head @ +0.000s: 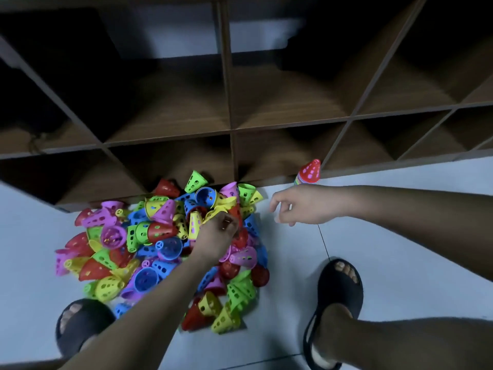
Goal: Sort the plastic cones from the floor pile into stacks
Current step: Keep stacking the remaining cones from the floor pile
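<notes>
Left hand (217,233) grip pinches a yellow cone (214,212) in the pile (149,236). Right hand (301,206) grip hangs loose beside the stack (308,173).

One wide-angle camera sits on the person's head and looks steeply down and forward at the floor (32,236), close above the cone pile (160,247); the shelf (232,124) ahead looks bent, probably from the lens.
</notes>
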Action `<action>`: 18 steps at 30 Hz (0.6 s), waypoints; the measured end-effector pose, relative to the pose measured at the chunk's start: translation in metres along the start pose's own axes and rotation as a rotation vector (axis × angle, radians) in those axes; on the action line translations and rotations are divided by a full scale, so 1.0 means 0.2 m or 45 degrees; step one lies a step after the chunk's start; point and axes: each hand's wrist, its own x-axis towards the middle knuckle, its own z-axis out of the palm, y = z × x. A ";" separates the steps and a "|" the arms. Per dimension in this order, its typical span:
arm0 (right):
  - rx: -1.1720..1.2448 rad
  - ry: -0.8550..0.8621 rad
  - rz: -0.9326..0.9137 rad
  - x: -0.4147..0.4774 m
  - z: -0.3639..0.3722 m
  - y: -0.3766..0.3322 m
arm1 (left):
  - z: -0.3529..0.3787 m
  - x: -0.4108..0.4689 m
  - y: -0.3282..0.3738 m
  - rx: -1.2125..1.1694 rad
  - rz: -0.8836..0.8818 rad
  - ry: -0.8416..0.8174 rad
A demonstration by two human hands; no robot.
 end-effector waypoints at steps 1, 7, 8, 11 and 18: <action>-0.016 0.005 -0.001 0.04 0.07 -0.03 | -0.02 -0.05 -0.04 0.021 -0.030 0.005; 0.273 0.050 0.212 0.30 0.74 -0.06 | -0.03 -0.30 -0.38 0.259 -0.182 0.043; 0.336 0.071 0.267 0.33 0.88 -0.05 | -0.03 -0.34 -0.45 0.286 -0.215 0.065; 0.313 0.182 0.306 0.38 1.28 -0.01 | -0.04 -0.48 -0.62 0.389 -0.308 0.067; 0.389 0.261 0.417 0.35 1.83 -0.06 | -0.07 -0.58 -1.00 0.436 -0.422 0.030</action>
